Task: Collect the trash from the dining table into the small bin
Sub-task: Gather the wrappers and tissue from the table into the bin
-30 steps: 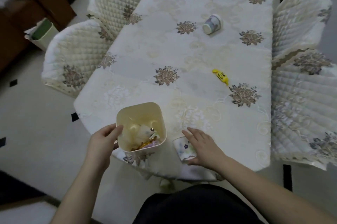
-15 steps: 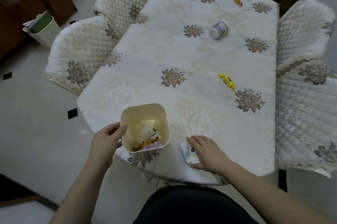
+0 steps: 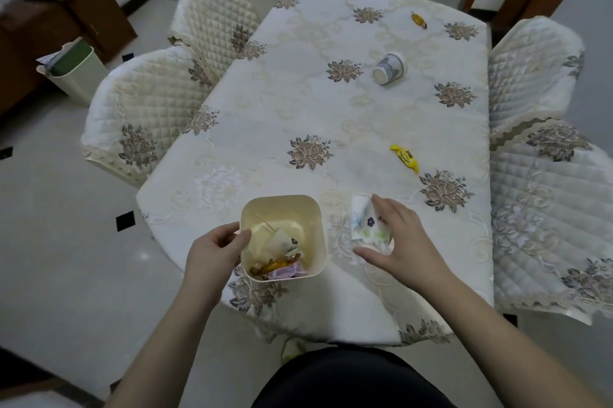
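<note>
A: What has moved? The right hand (image 3: 399,235) has come up off the near edge of the surface (image 3: 265,115), and the crushed paper cup (image 3: 368,225) has come with it. Half a second back the cup lay flat under the palm; now it is raised, white side out, held between thumb below and fingers over the top.

B: So the grip is grasping the cup, not just pressing it?

A: Yes, fingers curl round it. It hangs just right of the small bin (image 3: 282,235), not yet over the rim. I judge the drop comes next.

B: And the bin?

A: Left hand (image 3: 215,248) holds its left wall, thumb hooked on the rim, at the surface's near edge. Same hold as before.

B: Materials, largest first.

A: Surface: oval, draped in pale embroidered cloth with brown flower motifs, soft and slightly glossy. Quilted chair covers (image 3: 139,108) around it, same motif. Bin: cream plastic, square with rounded corners, smooth walls; inside, crumpled wrappers and paper.

B: Still out on the cloth?

A: A second paper cup (image 3: 388,68) on its side, far right. A yellow candy wrapper (image 3: 404,158), twisted ends, mid-right. A small orange candy (image 3: 419,20) near the far edge. Three pieces left, by my count.
</note>
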{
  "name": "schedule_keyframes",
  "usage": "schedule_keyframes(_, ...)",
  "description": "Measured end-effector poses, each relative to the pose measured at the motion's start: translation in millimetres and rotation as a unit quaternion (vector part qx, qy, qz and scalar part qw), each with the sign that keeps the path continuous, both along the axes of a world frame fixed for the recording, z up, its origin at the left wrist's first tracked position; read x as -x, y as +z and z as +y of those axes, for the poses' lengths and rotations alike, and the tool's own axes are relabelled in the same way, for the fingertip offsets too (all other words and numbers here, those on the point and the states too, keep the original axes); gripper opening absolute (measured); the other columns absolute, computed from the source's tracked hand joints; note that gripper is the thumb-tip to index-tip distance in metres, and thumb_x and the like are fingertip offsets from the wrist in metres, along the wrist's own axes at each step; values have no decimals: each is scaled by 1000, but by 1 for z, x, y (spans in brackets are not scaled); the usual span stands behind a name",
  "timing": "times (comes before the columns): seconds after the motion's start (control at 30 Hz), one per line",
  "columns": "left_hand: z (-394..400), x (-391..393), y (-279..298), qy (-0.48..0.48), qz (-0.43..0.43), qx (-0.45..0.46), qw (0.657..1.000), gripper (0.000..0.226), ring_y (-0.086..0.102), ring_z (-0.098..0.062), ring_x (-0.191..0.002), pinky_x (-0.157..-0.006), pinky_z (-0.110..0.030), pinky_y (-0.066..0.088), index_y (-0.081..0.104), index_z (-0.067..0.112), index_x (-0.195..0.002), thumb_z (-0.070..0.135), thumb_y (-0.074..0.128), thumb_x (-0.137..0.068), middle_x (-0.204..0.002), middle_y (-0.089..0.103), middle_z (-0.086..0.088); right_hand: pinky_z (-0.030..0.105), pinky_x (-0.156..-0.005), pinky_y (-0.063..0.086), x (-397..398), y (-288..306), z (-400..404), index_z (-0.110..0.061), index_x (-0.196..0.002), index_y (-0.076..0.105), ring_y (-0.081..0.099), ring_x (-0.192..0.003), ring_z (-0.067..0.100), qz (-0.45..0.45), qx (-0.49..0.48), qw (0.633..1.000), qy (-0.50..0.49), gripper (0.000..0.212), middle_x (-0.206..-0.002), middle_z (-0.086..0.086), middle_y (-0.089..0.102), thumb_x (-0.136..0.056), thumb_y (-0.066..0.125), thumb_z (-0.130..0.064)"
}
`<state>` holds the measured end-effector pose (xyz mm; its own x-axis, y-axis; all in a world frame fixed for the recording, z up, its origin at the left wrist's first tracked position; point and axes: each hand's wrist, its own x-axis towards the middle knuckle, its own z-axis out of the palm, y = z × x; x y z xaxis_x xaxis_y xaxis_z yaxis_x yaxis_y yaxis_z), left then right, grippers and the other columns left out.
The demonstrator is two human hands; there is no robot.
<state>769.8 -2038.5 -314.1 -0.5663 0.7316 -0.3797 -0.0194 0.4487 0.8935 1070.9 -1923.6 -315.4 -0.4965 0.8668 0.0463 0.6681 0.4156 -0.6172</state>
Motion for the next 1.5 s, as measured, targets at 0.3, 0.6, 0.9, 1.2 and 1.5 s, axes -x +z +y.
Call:
schedule_keyframes(0.3, 11, -33, 4, -38, -10, 3, 999, 54, 72, -42, -96, -88, -57, 59, 76, 10, -117, 39, 74, -71, -94, 76, -20, 40, -104, 38, 39, 55, -27, -16, -144, 38, 42, -124, 26, -60, -108, 988, 90, 92, -138, 6, 46, -67, 77, -49)
schedule_keyframes(0.6, 11, -44, 11, -60, -11, 3, 998, 52, 74, -38, -92, -85, -58, 60, 76, 9, -116, 37, 73, -73, -90, 77, -19, 40, -107, 34, 61, 51, -39, -21, -147, 31, 33, -133, 24, -118, -102, 977, 145, 95, -144, 3, 39, -68, 76, -48)
schedule_keyframes(0.9, 5, -37, 8, -56, -11, 13, 998, 54, 74, -36, -93, -87, -56, 60, 74, 10, -119, 39, 74, -73, -90, 77, -18, 37, -108, 34, 43, 48, -35, -19, -146, 35, 39, -131, 22, -91, -91, 989, 76, 67, -142, 4, 44, -89, 58, -45)
schedule_keyframes(1.2, 8, -25, 8, -71, -26, 1, 997, 30, 70, -27, -84, -88, -55, 60, 74, 9, -119, 18, 74, -90, -100, 71, -29, 42, -112, 29, 20, 41, -29, -21, -148, 31, 31, -139, 26, -184, -98, 978, -7, 64, -152, 5, 34, -93, 49, -48)
schedule_keyframes(1.5, 21, -21, 11, -133, -29, -20, 990, 30, 70, -45, -99, -85, -59, 59, 75, 10, -119, 19, 72, -91, -102, 74, -26, 41, -113, 24, 6, 39, -46, -26, -146, 36, 25, -142, 28, -244, -94, 962, -76, 60, -156, 4, 30, -93, 47, -50)
